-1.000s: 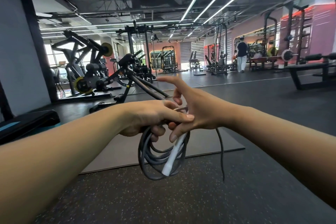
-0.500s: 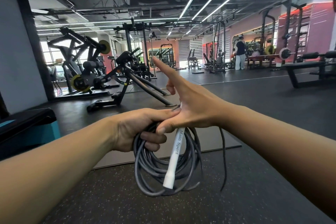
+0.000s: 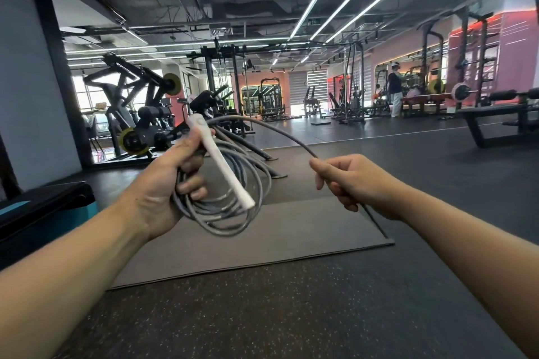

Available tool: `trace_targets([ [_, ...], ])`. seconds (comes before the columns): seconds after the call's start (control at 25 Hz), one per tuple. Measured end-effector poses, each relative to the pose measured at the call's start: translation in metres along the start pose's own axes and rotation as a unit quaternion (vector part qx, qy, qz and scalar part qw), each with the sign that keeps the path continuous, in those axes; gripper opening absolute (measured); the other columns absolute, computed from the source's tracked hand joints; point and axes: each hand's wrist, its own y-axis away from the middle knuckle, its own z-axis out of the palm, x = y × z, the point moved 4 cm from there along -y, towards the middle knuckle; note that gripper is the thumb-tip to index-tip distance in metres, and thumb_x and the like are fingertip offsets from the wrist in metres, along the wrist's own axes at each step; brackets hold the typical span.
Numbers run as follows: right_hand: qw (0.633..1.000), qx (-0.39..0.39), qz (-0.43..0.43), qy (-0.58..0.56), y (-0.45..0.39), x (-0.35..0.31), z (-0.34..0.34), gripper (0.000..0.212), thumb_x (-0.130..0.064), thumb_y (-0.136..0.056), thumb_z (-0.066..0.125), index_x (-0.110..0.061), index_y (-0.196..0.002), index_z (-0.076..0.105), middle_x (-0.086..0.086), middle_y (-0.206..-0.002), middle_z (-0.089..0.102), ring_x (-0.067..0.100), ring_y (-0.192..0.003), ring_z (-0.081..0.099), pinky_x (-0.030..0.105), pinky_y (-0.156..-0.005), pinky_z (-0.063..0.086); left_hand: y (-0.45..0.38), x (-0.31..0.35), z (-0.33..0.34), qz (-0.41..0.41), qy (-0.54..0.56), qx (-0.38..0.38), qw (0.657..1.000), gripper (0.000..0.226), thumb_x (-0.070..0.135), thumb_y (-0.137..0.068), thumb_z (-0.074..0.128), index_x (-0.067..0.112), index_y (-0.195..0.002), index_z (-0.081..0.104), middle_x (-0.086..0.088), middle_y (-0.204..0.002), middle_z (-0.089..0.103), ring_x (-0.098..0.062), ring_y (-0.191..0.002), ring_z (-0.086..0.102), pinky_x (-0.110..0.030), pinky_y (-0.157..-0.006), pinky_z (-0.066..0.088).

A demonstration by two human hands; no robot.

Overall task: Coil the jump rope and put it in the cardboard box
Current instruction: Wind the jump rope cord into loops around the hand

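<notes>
The grey jump rope (image 3: 224, 213) hangs in several loops from my left hand (image 3: 169, 181), which grips the coil together with a white handle (image 3: 221, 163) that slants across it. One strand arcs up from the coil and over to my right hand (image 3: 353, 181), held about a forearm's length to the right. That hand is closed on the strand, and the loose tail drops below it toward the floor. No cardboard box is in view.
A grey exercise mat (image 3: 262, 242) lies on the speckled rubber floor below my hands. A black and teal bench (image 3: 43, 207) is at the left. Weight machines (image 3: 140, 114) stand behind, a black bench (image 3: 501, 122) at right, and a person (image 3: 395, 90) far back.
My right hand has left the coil and moved right, drawing a strand out with it. My left hand has risen and tilted, so the white handle now slants instead of hanging down.
</notes>
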Motion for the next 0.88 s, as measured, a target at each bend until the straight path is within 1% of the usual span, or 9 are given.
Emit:
trace_targets([
  [0.12, 0.987, -0.027, 0.025, -0.159, -0.003, 0.006, 0.027, 0.064, -0.066, -0.088, 0.059, -0.006, -0.107, 0.070, -0.004, -0.062, 0.035, 0.013, -0.053, 0.024, 0.027, -0.050, 0.019, -0.012, -0.006, 0.005, 0.048, 0.091, 0.070, 0.992, 0.020, 0.047, -0.091, 0.062, 0.028, -0.087, 0.057, 0.006, -0.054, 0.031, -0.004, -0.036, 0.028, -0.019, -0.040, 0.032],
  [0.24, 0.949, -0.063, 0.021, -0.307, -0.001, 0.000, 0.080, 0.095, -0.083, -0.056, 0.073, -0.009, -0.114, 0.060, -0.004, -0.073, 0.047, 0.010, -0.055, 0.027, 0.028, -0.054, 0.018, -0.019, -0.023, 0.027, 0.071, 0.175, 0.131, 0.973, 0.023, 0.048, -0.084, 0.066, 0.028, -0.087, 0.056, 0.007, -0.053, 0.035, -0.003, -0.038, 0.030, -0.021, -0.044, 0.036],
  [0.32, 0.923, -0.015, 0.005, -0.385, 0.001, -0.009, 0.108, 0.099, -0.080, -0.047, 0.082, -0.014, -0.116, 0.056, -0.002, -0.074, 0.046, 0.010, -0.054, 0.026, 0.029, -0.053, 0.018, -0.017, -0.035, 0.044, 0.084, 0.201, 0.164, 0.962, 0.022, 0.047, -0.089, 0.064, 0.027, -0.088, 0.057, 0.008, -0.054, 0.035, -0.004, -0.041, 0.031, -0.022, -0.046, 0.039],
  [0.4, 0.891, 0.090, 0.034, -0.444, 0.001, -0.015, 0.118, 0.086, -0.073, -0.050, 0.085, -0.016, -0.109, 0.059, 0.004, -0.073, 0.051, 0.009, -0.047, 0.029, 0.027, -0.047, 0.019, -0.014, -0.045, 0.056, 0.083, 0.213, 0.190, 0.955, 0.021, 0.046, -0.093, 0.061, 0.026, -0.090, 0.058, 0.009, -0.058, 0.039, -0.005, -0.044, 0.034, -0.026, -0.051, 0.047],
  [0.48, 0.868, 0.160, 0.072, -0.464, 0.005, -0.020, 0.119, 0.058, -0.064, -0.069, 0.078, -0.016, -0.099, 0.066, 0.005, -0.075, 0.065, 0.007, -0.042, 0.045, 0.020, -0.040, 0.028, -0.008, -0.052, 0.059, 0.075, 0.211, 0.211, 0.952, 0.020, 0.046, -0.093, 0.062, 0.026, -0.093, 0.063, 0.009, -0.068, 0.050, -0.006, -0.047, 0.041, -0.040, -0.070, 0.057],
  [0.56, 0.852, 0.188, 0.094, -0.480, 0.007, -0.027, 0.116, 0.045, -0.060, -0.081, 0.072, -0.017, -0.094, 0.070, 0.004, -0.084, 0.077, 0.010, -0.052, 0.065, 0.017, -0.037, 0.037, -0.003, -0.054, 0.055, 0.066, 0.187, 0.226, 0.954, 0.026, 0.047, -0.092, 0.063, 0.029, -0.109, 0.068, 0.010, -0.084, 0.061, -0.006, -0.056, 0.048, -0.048, -0.089, 0.055],
  [0.64, 0.841, 0.209, 0.105, -0.488, 0.006, -0.031, 0.112, 0.037, -0.053, -0.086, 0.073, -0.016, -0.092, 0.070, 0.005, -0.080, 0.080, 0.021, -0.061, 0.074, 0.015, -0.035, 0.038, 0.003, -0.057, 0.051, 0.061, 0.174, 0.225, 0.957, 0.034, 0.047, -0.092, 0.062, 0.029, -0.122, 0.067, 0.009, -0.093, 0.067, -0.005, -0.059, 0.057, -0.042, -0.086, 0.056],
  [0.72, 0.843, 0.232, 0.107, -0.472, 0.004, -0.031, 0.108, 0.029, -0.045, -0.088, 0.075, -0.017, -0.087, 0.071, 0.000, -0.063, 0.071, 0.029, -0.069, 0.072, 0.013, -0.035, 0.037, 0.008, -0.062, 0.051, 0.049, 0.181, 0.212, 0.959, 0.032, 0.044, -0.093, 0.062, 0.028, -0.121, 0.067, 0.007, -0.093, 0.070, -0.006, -0.059, 0.062, -0.037, -0.077, 0.057],
  [0.88, 0.866, 0.242, 0.110, -0.424, -0.002, -0.030, 0.098, 0.028, -0.044, -0.085, 0.076, -0.016, -0.087, 0.078, -0.008, -0.045, 0.051, 0.010, -0.048, 0.046, 0.020, -0.042, 0.031, 0.015, -0.066, 0.046, 0.010, 0.171, 0.153, 0.973, 0.037, 0.040, -0.090, 0.066, 0.021, -0.122, 0.064, 0.000, -0.090, 0.069, -0.013, -0.068, 0.068, -0.034, -0.065, 0.061],
])
